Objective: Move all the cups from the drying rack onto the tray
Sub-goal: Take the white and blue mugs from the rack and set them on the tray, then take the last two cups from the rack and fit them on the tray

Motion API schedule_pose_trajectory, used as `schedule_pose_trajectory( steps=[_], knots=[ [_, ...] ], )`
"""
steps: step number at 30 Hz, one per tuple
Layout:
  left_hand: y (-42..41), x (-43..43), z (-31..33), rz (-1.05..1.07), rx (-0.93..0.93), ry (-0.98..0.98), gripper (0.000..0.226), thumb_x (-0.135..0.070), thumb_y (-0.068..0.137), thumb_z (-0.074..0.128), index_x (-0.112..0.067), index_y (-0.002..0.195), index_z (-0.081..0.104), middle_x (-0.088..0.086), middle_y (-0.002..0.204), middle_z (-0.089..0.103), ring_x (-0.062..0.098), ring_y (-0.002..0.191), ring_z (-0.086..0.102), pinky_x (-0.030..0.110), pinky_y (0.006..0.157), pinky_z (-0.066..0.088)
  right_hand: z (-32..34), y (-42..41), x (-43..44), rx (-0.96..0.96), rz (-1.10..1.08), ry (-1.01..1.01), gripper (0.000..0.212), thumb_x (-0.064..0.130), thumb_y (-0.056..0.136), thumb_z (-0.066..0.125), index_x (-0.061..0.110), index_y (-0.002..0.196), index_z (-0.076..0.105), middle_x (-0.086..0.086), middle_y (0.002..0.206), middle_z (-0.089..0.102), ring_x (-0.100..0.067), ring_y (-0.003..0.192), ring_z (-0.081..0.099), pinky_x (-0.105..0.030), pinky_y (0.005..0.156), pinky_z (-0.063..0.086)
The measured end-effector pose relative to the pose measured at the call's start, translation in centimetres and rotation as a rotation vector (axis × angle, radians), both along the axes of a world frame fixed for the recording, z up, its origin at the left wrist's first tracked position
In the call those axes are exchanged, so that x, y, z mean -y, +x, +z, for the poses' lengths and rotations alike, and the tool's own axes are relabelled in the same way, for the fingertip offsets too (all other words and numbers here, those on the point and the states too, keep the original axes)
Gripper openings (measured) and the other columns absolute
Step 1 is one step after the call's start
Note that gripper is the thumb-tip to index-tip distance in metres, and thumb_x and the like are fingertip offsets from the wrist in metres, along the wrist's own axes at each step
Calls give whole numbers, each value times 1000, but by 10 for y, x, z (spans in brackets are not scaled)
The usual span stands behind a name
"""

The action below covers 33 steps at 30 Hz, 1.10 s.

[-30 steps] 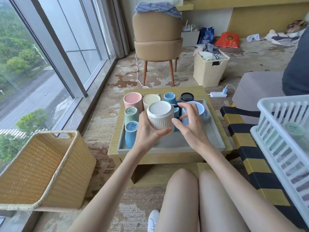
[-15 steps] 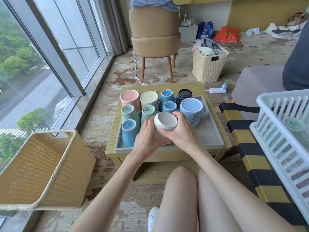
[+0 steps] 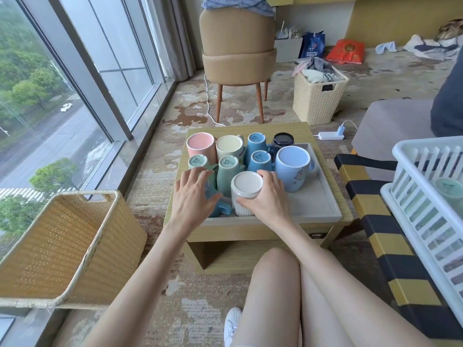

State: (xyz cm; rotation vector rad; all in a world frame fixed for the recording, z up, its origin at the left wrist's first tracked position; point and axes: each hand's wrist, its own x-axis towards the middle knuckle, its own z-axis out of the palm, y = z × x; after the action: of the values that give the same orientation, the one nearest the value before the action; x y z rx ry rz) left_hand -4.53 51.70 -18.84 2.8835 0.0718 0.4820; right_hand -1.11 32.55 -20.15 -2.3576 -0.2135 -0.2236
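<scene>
Your right hand (image 3: 266,199) grasps the white ribbed cup (image 3: 245,194), which stands upside down on the grey tray (image 3: 323,206) at its near edge. Your left hand (image 3: 193,194) is spread, fingers released, over a blue cup (image 3: 220,209) at the tray's near left corner. Ten cups sit inverted on the tray: one pink, one cream, two green, four blue, one dark, one white. Their base labels are too small to read. One green cup (image 3: 448,194) remains in the white drying rack (image 3: 426,196), right of the tray.
</scene>
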Motion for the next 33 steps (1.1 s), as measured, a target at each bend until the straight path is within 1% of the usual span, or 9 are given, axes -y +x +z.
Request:
schedule_pose_trajectory(
  steps=[4, 9, 12, 15, 20, 22, 26, 30, 33],
  knots=[
    [-2, -2, -4, -24, -30, -121, 51, -32, 88, 63, -19, 134, 48, 0, 135, 48, 24, 117, 44, 40, 89, 48, -1, -4, -5, 7, 2, -48, 85, 49, 64, 82, 16, 132, 45, -4, 128, 47, -27, 119, 44, -42, 88, 47],
    [-2, -2, -8, -31, -23, -153, 48, -29, 88, 62, -19, 133, 48, -1, 134, 47, 23, 114, 45, 36, 81, 49, -3, -5, -4, 17, 13, -90, 83, 53, 65, 79, 18, 133, 44, -4, 126, 47, -26, 117, 44, -40, 87, 45],
    [-1, -3, -9, -33, -30, -150, 48, -28, 89, 62, -20, 133, 47, -2, 134, 46, 22, 112, 44, 35, 80, 48, -6, -7, -4, 57, 33, -109, 84, 55, 68, 76, 18, 135, 43, -4, 125, 47, -26, 115, 45, -39, 83, 45],
    [-2, -3, -8, -40, -52, -142, 48, -29, 90, 61, -22, 134, 45, -2, 135, 45, 22, 113, 43, 36, 81, 50, -10, -8, -1, 56, 53, -118, 87, 58, 71, 73, 17, 139, 39, -4, 128, 46, -26, 116, 43, -41, 84, 46],
    [-4, -1, 3, -41, -70, -67, 49, -32, 89, 62, -21, 134, 48, 0, 131, 50, 24, 118, 45, 38, 95, 41, 1, -1, 7, -53, 172, -160, 97, 62, 70, 73, 17, 144, 32, -3, 136, 39, -27, 125, 41, -43, 94, 45],
    [-1, 5, 13, -52, -53, -39, 47, -35, 90, 62, -21, 134, 50, 0, 132, 52, 24, 122, 44, 38, 98, 38, 14, 2, 16, -70, 209, -220, 100, 68, 69, 70, 18, 145, 29, -1, 140, 35, -26, 127, 44, -45, 93, 45],
    [9, 33, 40, -147, 43, -66, 34, -32, 93, 60, -21, 125, 60, -2, 128, 57, 23, 120, 50, 37, 98, 37, 56, 11, 50, 58, 187, -308, 79, 71, 78, 58, 19, 136, 42, 2, 134, 42, -22, 108, 58, -36, 71, 45],
    [28, 85, 66, -254, 75, -105, 25, -29, 95, 57, -21, 117, 65, -1, 120, 62, 25, 112, 56, 39, 91, 38, 109, 22, 105, 103, 145, -272, 49, 54, 86, 62, 20, 121, 55, 4, 121, 53, -19, 99, 61, -34, 72, 44],
    [43, 135, 80, -367, 76, -132, 24, -28, 96, 55, -19, 116, 65, 0, 118, 63, 25, 110, 57, 38, 88, 40, 142, 24, 157, 111, 92, -270, 35, 47, 87, 63, 22, 112, 61, 7, 115, 58, -13, 93, 59, -30, 71, 37]
  ],
)
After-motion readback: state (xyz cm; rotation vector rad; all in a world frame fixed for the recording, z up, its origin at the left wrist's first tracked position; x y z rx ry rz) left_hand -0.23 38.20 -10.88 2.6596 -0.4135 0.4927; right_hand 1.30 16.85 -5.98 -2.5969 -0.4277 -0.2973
